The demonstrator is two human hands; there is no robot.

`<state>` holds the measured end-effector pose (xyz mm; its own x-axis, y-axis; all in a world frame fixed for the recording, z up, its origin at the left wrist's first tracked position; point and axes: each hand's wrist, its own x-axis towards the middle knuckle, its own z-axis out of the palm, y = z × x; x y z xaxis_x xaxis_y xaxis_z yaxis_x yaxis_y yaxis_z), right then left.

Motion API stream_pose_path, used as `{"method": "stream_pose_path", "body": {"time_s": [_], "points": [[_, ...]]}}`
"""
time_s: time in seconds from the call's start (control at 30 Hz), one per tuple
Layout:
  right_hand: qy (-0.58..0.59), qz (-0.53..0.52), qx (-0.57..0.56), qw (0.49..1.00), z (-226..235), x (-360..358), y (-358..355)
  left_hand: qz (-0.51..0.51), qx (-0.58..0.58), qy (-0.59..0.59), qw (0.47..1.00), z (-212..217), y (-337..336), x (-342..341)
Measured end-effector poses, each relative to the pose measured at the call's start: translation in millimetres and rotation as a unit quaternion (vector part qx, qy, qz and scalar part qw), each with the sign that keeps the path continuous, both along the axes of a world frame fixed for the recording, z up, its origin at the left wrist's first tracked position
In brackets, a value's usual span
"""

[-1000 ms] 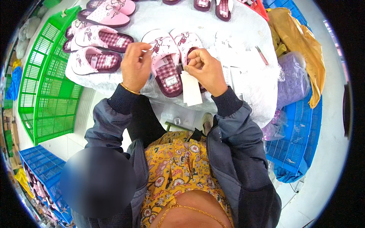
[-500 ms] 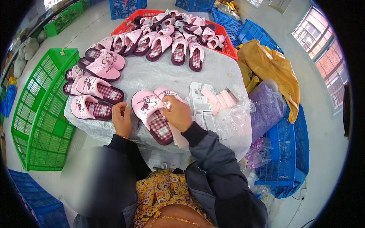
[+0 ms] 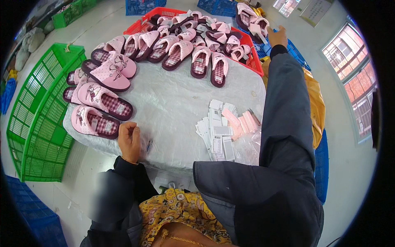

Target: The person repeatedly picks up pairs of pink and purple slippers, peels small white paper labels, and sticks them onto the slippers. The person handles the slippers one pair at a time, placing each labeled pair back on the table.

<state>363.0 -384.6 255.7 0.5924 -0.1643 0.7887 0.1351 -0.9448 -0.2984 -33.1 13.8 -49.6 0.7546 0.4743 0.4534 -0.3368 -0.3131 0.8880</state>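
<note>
in the head view, a blurred patch covers part of the left forearm, and the right sleeve hides much of the yellow sack beside the surface. the right hand is far off at the upper right, next to a pair of pink slippers with a pale tag; its fingers look partly parted, but i cannot tell whether they grip the pair or whether the pair rests on the blue crate there (too small and crowded to judge). the left hand is loosely curled just beside the heel of a slipper; whether its fingertips meet is unclear.

half a second ago the pair was at the near edge of the surface under the right hand; now that arm is stretched out and the pair is beyond the far right corner. the left hand has stayed near the same slipper.

the surface is covered in wrinkled pale plastic, with slippers along its left and far sides, and white cards and pink strips at the right. a red basket heaped with slippers stands at the far end, a green crate on the left, a window on the right.
</note>
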Motion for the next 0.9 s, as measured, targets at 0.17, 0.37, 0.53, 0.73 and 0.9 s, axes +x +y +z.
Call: {"method": "stream_pose_path", "body": {"time_s": [0.17, 0.37, 0.53, 0.73, 0.9], "points": [[0.219, 0.239, -0.013, 0.946, -133, 33, 26, -0.022, -0.017, 0.011, 1.0, -2, -1, -3], [0.339, 0.166, -0.094, 0.921, -232, 5, 109, -0.023, -0.027, 0.023, 0.999, 8, -4, -7], [0.347, 0.034, -0.027, 0.937, -254, 25, 144, 0.001, -0.024, 0.023, 0.999, 10, -5, -9], [0.244, 0.057, -0.02, 0.968, -260, 12, 145, 0.01, 0.042, 0.026, 0.999, 14, -3, -9], [0.169, 0.173, -0.03, 0.97, -223, -119, 149, -0.017, 0.111, -0.029, 0.993, 21, -8, -5]]}}
